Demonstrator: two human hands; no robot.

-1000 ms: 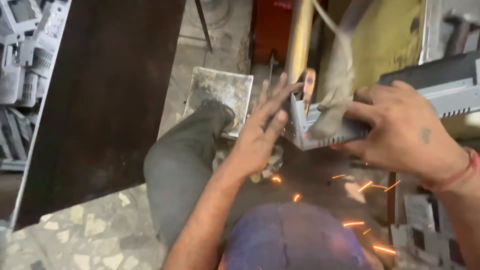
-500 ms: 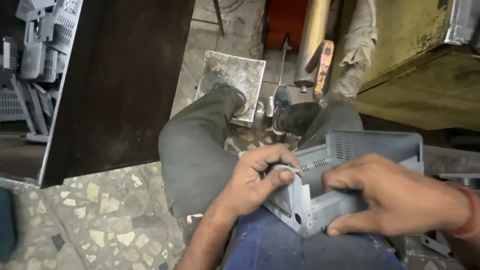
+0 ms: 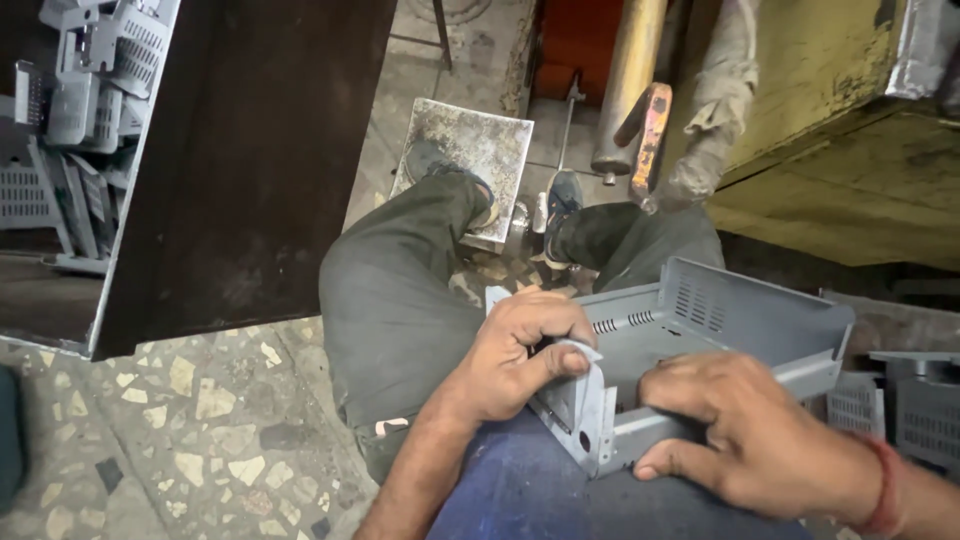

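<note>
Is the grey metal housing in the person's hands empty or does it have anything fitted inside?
Empty, as far as shown. The grey metal housing is held open side up by the left hand and right hand; only bare vented walls show.

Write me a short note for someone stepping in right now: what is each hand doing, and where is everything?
Left hand: grip closed on the near end of the grey bent sheet-metal housing with vent slots, thumb on its end flange.
Right hand: grip closed on the housing's front edge.
Housing: held over the lap, above the blue cloth, clear of the yellow machine body.
Nearby: grey metal foot plate under the left shoe; stack of similar grey slotted parts at far left; more at far right.
Done: the housing is off the machine, in both hands.
Left: it is not yet set down anywhere.
</note>
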